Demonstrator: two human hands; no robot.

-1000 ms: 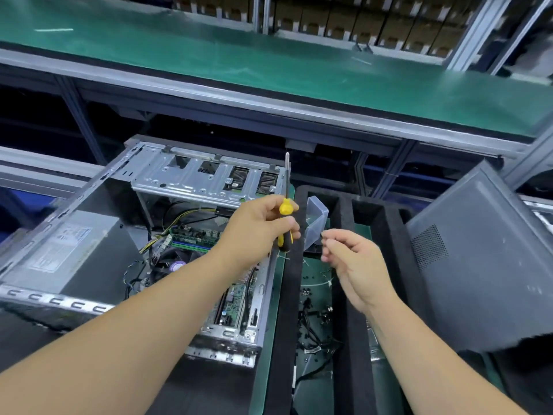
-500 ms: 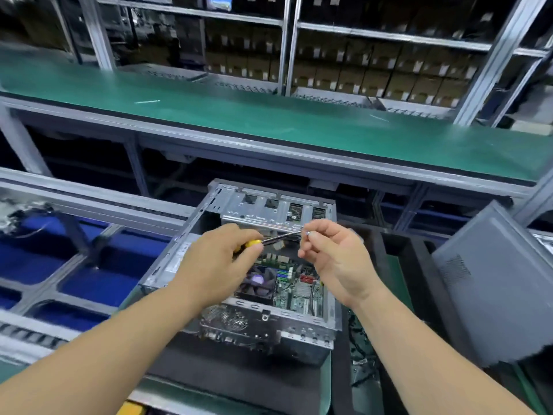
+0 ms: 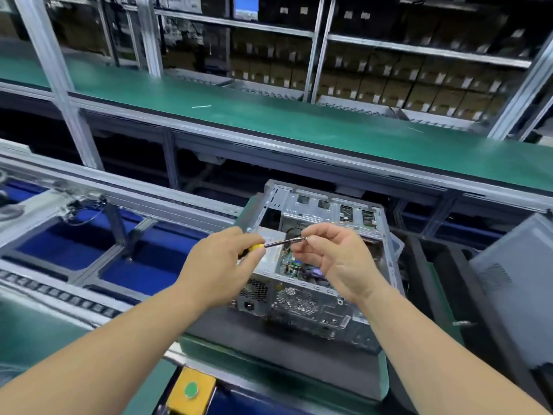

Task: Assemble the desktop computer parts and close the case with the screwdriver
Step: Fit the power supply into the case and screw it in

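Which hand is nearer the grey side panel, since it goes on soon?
Right. The right hand is over the open case, closer to the grey side panel; the left hand is farther left.

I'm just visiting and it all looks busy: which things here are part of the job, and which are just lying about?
Part of the job:
screwdriver, gripped by the left hand
right hand, pinching at its tip
open case
side panel, still off

Just lying about:
green belt
shelved boxes
yellow button box
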